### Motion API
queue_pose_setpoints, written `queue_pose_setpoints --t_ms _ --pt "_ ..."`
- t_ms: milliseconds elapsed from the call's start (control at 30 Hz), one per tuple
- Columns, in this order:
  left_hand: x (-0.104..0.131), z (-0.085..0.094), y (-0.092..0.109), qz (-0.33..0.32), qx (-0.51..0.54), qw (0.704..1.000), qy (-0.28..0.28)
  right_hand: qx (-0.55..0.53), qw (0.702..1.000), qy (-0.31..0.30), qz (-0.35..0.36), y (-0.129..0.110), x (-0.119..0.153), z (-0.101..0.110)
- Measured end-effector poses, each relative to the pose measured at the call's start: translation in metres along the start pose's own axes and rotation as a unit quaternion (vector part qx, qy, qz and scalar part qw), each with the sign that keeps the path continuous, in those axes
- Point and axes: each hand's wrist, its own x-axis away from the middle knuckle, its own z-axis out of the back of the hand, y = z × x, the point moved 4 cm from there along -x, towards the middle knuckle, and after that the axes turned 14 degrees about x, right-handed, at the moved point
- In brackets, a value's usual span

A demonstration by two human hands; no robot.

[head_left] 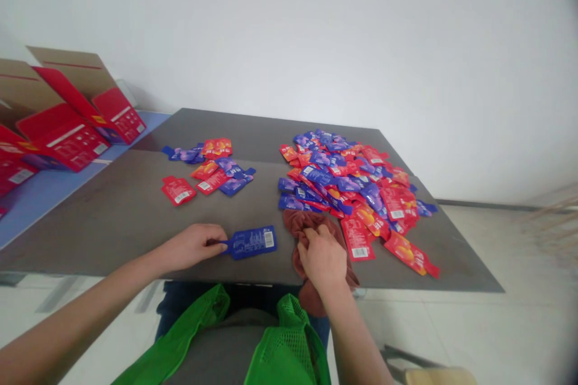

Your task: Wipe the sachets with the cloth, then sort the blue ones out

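Observation:
My left hand (198,245) pinches the narrow neck of a blue pouch (253,242), which lies flat near the table's front edge with its barcode end pointing right. My right hand (324,254) is closed on a brown cloth (295,221) beside the big pile; part of the cloth hangs over the front edge. Red and blue pouches (336,177) are heaped behind and to the right of the cloth. Farther left lies a smaller, loose group of red and blue pouches (212,180), with one red pouch (179,190) a little apart.
The grey table (135,210) stands against a white wall. Open red cardboard boxes (67,141) with raised flaps sit on a blue surface (49,195) at the left. Part of a stool (438,376) shows at the lower right.

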Motion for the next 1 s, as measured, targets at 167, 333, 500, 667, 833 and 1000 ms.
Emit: queue_pose_setpoints --t_ms 167,333,500,667,833,1000 --pt "0.005 0.027 0.003 0.037 -0.077 0.994 -0.067 -0.018 1.0 -0.011 0.0 0.004 -0.003 -0.005" --pt "0.016 0.041 0.025 0.082 -0.155 0.973 -0.151 -0.023 1.0 -0.019 0.004 0.004 -0.004 -0.006" --pt "0.008 0.05 0.059 0.082 -0.208 0.966 -0.133 -0.026 0.999 -0.024 0.007 0.004 -0.003 -0.007" --pt "-0.009 0.026 0.079 0.057 -0.195 0.967 -0.153 -0.03 0.999 -0.017 0.007 0.005 -0.004 -0.008" --pt "-0.01 0.002 0.07 0.066 -0.206 0.969 -0.122 -0.029 0.999 -0.014 0.014 0.005 -0.003 -0.008" --pt "0.002 -0.002 0.058 0.044 -0.2 0.977 -0.063 -0.028 0.999 -0.015 0.013 0.005 -0.004 -0.008"
